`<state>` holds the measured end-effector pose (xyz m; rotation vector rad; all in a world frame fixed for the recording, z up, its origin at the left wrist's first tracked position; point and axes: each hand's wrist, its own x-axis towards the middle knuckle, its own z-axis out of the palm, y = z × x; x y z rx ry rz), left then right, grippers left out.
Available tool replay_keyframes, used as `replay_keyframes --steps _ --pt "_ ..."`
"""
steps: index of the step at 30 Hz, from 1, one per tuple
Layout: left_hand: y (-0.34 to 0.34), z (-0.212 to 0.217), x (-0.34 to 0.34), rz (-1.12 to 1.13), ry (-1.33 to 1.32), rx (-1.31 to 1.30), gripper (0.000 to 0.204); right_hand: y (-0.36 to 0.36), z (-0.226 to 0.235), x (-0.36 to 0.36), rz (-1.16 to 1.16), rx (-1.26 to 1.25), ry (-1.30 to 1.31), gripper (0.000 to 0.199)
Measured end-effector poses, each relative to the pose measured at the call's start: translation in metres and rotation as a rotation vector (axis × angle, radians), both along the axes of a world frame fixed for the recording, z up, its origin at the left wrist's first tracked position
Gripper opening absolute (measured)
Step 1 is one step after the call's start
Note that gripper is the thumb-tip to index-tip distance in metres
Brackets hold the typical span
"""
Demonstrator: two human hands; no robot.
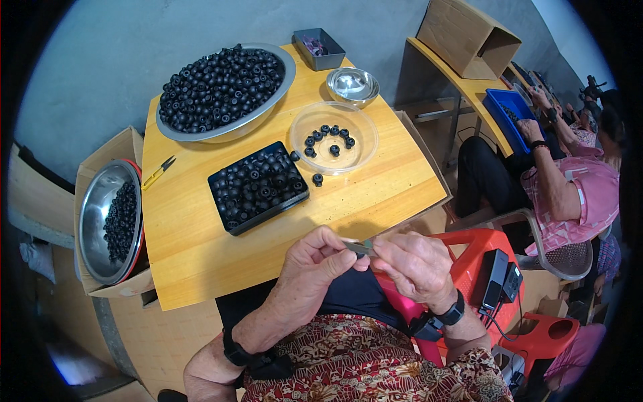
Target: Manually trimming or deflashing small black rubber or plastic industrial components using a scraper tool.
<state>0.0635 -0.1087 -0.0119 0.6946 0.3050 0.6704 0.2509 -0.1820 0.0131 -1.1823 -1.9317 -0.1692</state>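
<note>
- Head view: I'd keep both hands low and steady just off the near edge of the tabletop (201, 234), so the small grey piece (360, 247) stays pinched between them.
- My left hand (315, 264) has its grip closed on that piece, thumb against forefinger.
- My right hand (415, 264) pinches its other end, fingers closed.
- The black tray (258, 189) of black parts sits mid-tabletop, well apart from both hands.

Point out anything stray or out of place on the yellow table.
One small black part lies loose on the yellow table, between the black tray and the clear plastic bowl, outside every container. Another sits at the tray's corner.
</note>
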Motion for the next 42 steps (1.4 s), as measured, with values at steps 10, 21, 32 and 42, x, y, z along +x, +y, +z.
replay_keyframes --steps 10,21,32,42 --pt "-0.005 0.026 -0.003 -0.003 0.009 0.055 0.012 -0.004 -0.026 0.013 -0.045 -0.063 0.025 0.028" --pt "0.003 0.012 0.0 0.017 -0.057 0.007 0.011 -0.008 0.007 -0.001 -0.001 -0.154 0.485 0.022" --pt "0.002 0.012 -0.002 -0.016 0.011 -0.124 0.009 0.005 0.012 -0.022 -0.01 -0.086 0.202 0.045" --pt "0.001 0.01 -0.002 -0.003 0.082 -0.048 0.011 0.007 0.001 -0.019 -0.055 0.003 0.109 0.037"
